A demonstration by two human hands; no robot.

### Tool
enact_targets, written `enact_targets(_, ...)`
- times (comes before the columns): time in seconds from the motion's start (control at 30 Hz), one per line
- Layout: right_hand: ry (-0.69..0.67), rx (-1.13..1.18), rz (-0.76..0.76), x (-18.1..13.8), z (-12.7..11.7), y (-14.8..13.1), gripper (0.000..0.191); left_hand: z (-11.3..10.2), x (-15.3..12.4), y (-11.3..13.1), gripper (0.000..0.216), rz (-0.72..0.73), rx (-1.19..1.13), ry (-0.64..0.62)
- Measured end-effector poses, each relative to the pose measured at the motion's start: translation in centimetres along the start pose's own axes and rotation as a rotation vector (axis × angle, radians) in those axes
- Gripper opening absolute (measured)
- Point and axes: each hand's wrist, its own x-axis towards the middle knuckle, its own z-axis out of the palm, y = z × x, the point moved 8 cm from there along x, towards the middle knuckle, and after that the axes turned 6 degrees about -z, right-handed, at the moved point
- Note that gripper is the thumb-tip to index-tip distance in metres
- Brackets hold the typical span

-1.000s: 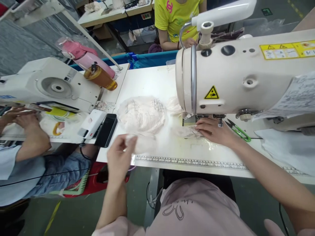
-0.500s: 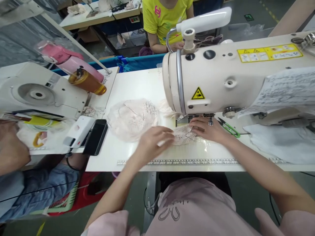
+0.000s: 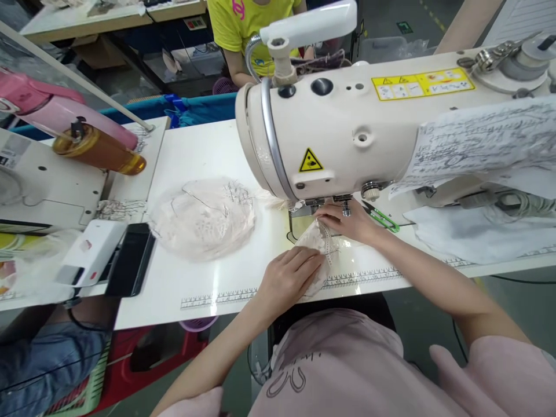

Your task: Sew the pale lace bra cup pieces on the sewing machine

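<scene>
A cream sewing machine stands on the white table. A small pale lace piece lies in front of its needle. My left hand rests flat on the near part of that piece, fingers stretched toward the needle. My right hand presses the piece down just under the presser foot, fingers together on the fabric. A heap of the same pale lace pieces lies to the left of my hands.
Green-handled thread snips lie right of the needle. White fabric lies under the machine arm. A black phone and white power bank sit left, pink bottle and amber bottle beyond. A person in yellow sits opposite.
My left hand has come from the table's near edge across to the lace piece and now lies on it. My right hand stayed by the needle. The view has shifted left.
</scene>
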Motion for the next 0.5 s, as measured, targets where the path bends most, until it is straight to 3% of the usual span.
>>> enact_targets(0.1,0.006,0.039,0.006,0.1,-0.2,0.0,0.018,0.9,1.5,-1.0,0.034,-0.052,0.163,0.027)
enact_targets(0.23,0.015,0.040,-0.006,0.2,-0.4,-0.3,0.016,1.2,3.0,-4.1,0.050,-0.353,0.247,0.046)
enact_targets(0.37,0.013,0.050,0.029,0.3,-0.8,-0.2,0.017,1.4,3.8,-5.9,0.034,-0.511,0.186,-0.022)
enact_targets(0.5,0.054,-0.001,0.076,0.3,-1.0,0.5,0.015,0.8,4.3,-7.5,0.032,-0.614,0.127,-0.065)
